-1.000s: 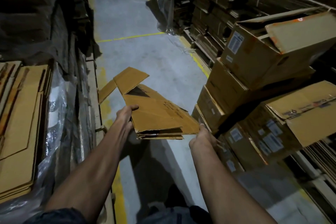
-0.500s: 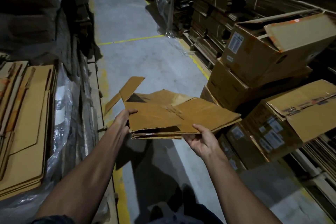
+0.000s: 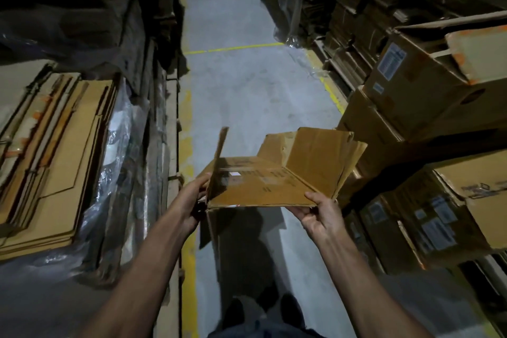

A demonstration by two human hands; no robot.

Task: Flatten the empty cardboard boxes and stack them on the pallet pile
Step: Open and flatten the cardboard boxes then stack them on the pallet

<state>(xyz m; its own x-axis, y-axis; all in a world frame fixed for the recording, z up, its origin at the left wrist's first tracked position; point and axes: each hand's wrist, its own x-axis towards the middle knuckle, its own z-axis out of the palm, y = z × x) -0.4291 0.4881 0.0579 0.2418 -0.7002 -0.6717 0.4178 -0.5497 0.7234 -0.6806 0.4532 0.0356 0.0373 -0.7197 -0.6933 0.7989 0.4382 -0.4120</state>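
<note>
1. Up front, two hands hold one cardboard box [image 3: 263,186] in the air over the aisle floor [image 3: 247,90].
2. The left hand [image 3: 192,200] grips the box's near left corner, fingers curled round its edge.
3. The right hand [image 3: 319,211] pinches the near right corner, thumb on top and fingers underneath.
4. The box is partly collapsed: one panel lies nearly level, one flap stands upright at the left, one panel tilts up at the far right, and one flap hangs below the left corner.
5. To the left, one pile of flattened cardboard [image 3: 55,159] lies stacked on clear plastic wrap [image 3: 115,145], well apart from the held box.
6. To the right, at least four unflattened boxes [image 3: 411,101] with white labels are heaped against each other just beside the held box's raised panel.
7. Two yellow lines [image 3: 189,228] run along the aisle sides, and one crosses it farther off.
8. Below, the person's two shoes show dimly on the floor.
</note>
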